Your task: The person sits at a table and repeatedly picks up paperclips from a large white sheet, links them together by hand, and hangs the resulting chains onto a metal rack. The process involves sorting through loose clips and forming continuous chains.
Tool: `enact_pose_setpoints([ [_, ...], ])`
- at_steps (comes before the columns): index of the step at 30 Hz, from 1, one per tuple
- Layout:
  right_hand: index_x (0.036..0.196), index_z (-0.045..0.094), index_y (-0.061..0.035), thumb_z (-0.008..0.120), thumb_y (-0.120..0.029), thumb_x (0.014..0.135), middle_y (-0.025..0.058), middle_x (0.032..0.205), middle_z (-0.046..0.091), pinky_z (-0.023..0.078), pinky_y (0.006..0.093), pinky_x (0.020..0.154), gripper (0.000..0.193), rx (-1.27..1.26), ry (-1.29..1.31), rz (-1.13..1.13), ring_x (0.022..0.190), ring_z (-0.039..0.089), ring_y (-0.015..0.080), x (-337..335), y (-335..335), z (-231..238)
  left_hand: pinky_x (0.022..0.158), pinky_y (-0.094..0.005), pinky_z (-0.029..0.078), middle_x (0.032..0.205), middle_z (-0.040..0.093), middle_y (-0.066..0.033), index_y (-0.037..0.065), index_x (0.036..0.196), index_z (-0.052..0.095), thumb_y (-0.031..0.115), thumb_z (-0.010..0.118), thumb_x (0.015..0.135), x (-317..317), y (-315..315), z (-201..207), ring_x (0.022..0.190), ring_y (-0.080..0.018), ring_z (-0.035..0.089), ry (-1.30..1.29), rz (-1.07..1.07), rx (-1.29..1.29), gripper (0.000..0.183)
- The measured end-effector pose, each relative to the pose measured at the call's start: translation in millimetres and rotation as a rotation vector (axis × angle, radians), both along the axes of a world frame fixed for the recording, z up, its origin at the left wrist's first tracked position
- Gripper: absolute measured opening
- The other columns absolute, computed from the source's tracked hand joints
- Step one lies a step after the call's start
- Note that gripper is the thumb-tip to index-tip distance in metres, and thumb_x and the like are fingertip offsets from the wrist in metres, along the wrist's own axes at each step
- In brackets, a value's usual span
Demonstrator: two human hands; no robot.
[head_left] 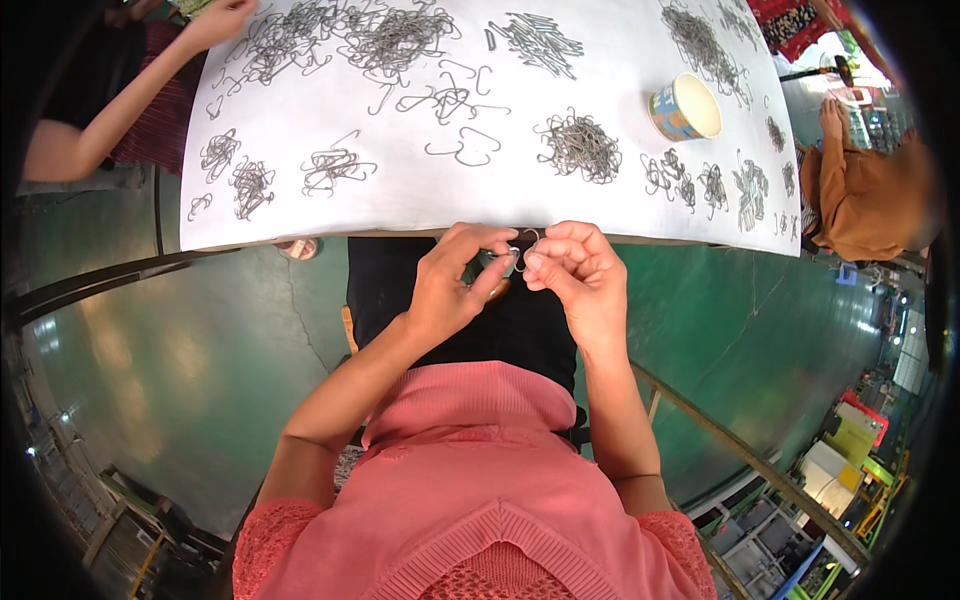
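L hand (pixel 462 272) + R hand (pixel 580 266) pinched small wire hook (pixel 532 230) by tabletop's (pixel 400 205) near edge. Prob. was light, stiff, bit slippery, not fragile; best held w/ fingertips, opp. ends.

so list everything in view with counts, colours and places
white-covered table: one, white, ahead
bent metal wire hooks: many, grey, heaped across table
narrow metal pieces: many, grey, far middle
round tub: one, blue and tan, table's right
co-workers: three, dark, red and brown clothes, both sides
assorted equipment: several, mixed colours, lower right
smooth floor: one, green, below
thin curved metal wire: one, silver, between hands
knitted top: one, coral-pink, lower middle
left hand: one, bare, touching the wire
right hand: one, bare, pinching the wire
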State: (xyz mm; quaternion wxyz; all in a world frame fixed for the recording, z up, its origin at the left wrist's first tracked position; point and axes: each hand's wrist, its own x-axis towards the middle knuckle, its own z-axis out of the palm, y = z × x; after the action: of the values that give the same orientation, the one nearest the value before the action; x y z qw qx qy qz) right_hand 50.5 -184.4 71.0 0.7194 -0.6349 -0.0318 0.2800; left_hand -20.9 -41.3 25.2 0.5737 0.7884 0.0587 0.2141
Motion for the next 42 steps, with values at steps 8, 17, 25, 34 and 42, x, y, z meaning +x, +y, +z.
enact_pose_setpoints([
  [8, 0.098, 0.052, 0.0019, 0.064, 0.005, 0.083, 0.0094, 0.086, 0.065, 0.053, 0.0235, 0.065, 0.019, 0.003, -0.312, -0.135, 0.072, 0.063, 0.0111, -8, 5, -9, 0.078, -0.0322, 0.049, 0.092, 0.065, -0.0099, 0.002, 0.105, 0.060, -0.002, 0.067, 0.076, 4, -6, -2, 0.086, -0.0222, 0.062, -0.074, -0.041, 0.037, 0.030],
  [17, 0.093, 0.054, 0.0009, 0.065, 0.008, 0.081, 0.0114, 0.090, 0.065, 0.054, 0.0225, 0.064, 0.018, -0.052, -0.676, -0.131, 0.073, 0.065, 0.0119, -15, -6, -24, 0.079, -0.0375, 0.045, 0.096, 0.064, -0.0106, 0.006, 0.092, 0.067, 0.013, 0.065, 0.082, 118, 84, -1, 0.089, -0.0288, 0.057, -0.047, 0.243, 0.624, 0.013],
  [25, 0.090, 0.053, 0.0012, 0.064, 0.008, 0.081, 0.0125, 0.088, 0.064, 0.054, 0.0227, 0.063, 0.016, -0.029, -0.696, -0.118, 0.073, 0.063, 0.0122, -14, -5, -25, 0.079, -0.0397, 0.046, 0.091, 0.064, -0.0101, 0.008, 0.087, 0.068, 0.028, 0.070, 0.076, 233, 108, -23, 0.090, -0.0294, 0.058, 0.321, 0.426, 0.971, 0.022],
  [34, 0.091, 0.054, 0.0010, 0.064, 0.008, 0.081, 0.0124, 0.088, 0.064, 0.052, 0.0220, 0.059, 0.016, -0.014, -0.698, -0.086, 0.069, 0.062, 0.0120, -14, -4, -35, 0.071, -0.0363, 0.050, 0.082, 0.067, -0.0106, 0.007, 0.086, 0.068, 0.016, 0.065, 0.078, 236, 115, -33, 0.078, -0.0260, 0.064, 0.326, 0.244, 0.740, 0.012],
  [42, 0.091, 0.054, 0.0000, 0.064, 0.007, 0.082, 0.0108, 0.086, 0.065, 0.046, 0.0205, 0.050, 0.015, 0.033, -0.744, -0.094, 0.062, 0.059, 0.0091, -16, 5, -35, 0.081, -0.0255, 0.046, 0.088, 0.067, -0.0038, -0.002, 0.097, 0.066, 0.017, 0.065, 0.086, 99, 77, 38, 0.085, -0.0097, 0.060, 0.414, -0.029, -0.044, 0.022],
])
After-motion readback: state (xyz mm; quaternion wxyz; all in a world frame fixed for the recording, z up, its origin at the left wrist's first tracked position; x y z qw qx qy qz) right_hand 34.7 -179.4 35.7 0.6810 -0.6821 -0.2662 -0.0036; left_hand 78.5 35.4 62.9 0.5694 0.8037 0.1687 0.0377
